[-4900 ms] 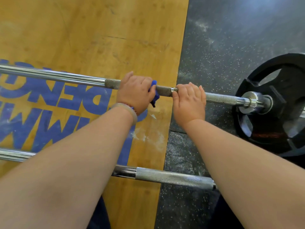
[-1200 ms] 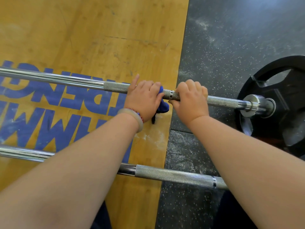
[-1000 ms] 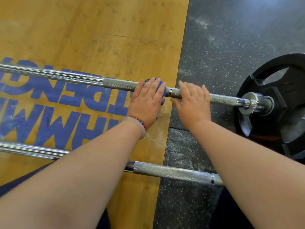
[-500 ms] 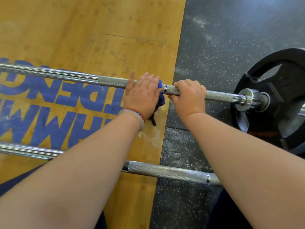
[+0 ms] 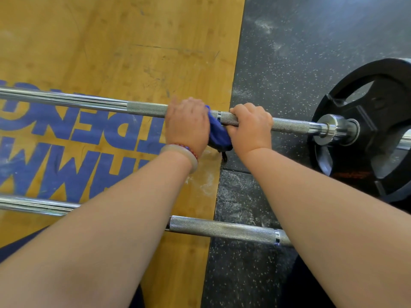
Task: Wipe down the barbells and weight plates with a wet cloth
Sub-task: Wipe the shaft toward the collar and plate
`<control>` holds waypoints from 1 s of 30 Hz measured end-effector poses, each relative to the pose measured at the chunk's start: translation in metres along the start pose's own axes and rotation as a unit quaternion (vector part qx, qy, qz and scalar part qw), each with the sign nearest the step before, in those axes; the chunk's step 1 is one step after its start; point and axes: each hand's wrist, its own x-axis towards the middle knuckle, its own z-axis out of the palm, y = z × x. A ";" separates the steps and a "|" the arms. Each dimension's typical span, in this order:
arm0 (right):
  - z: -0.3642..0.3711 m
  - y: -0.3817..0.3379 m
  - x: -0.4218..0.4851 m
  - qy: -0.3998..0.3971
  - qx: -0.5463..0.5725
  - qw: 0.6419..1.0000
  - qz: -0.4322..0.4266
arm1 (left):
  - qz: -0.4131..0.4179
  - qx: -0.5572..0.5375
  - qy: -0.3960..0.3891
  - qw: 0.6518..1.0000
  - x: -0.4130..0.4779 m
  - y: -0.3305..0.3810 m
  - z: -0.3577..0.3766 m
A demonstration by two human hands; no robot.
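Partly hidden blue lettering (image 5: 151, 141) under barbell (image 5: 66, 102)

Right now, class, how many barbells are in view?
2. The far barbell, held by the left hand through the blue cloth and by the right hand, carries the weight plate; the near barbell lies parallel, partly behind the forearms.

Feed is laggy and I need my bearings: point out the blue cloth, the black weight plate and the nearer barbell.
blue cloth (image 5: 219, 135), head view, bunched lower fold.
black weight plate (image 5: 384, 71), head view, upper rim.
nearer barbell (image 5: 222, 230), head view, knurled section.
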 end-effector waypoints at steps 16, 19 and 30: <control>-0.002 0.004 0.003 -0.007 0.030 0.999 -0.011 | 0.038 -0.172 0.199 0.964 0.066 -0.013 -0.036; 0.000 0.005 0.003 0.004 0.035 0.999 -0.014 | 0.174 -0.181 0.119 0.961 0.030 -0.007 -0.009; 0.006 0.007 0.001 0.028 0.049 0.998 -0.025 | 0.177 -0.098 0.046 0.978 0.003 -0.023 0.012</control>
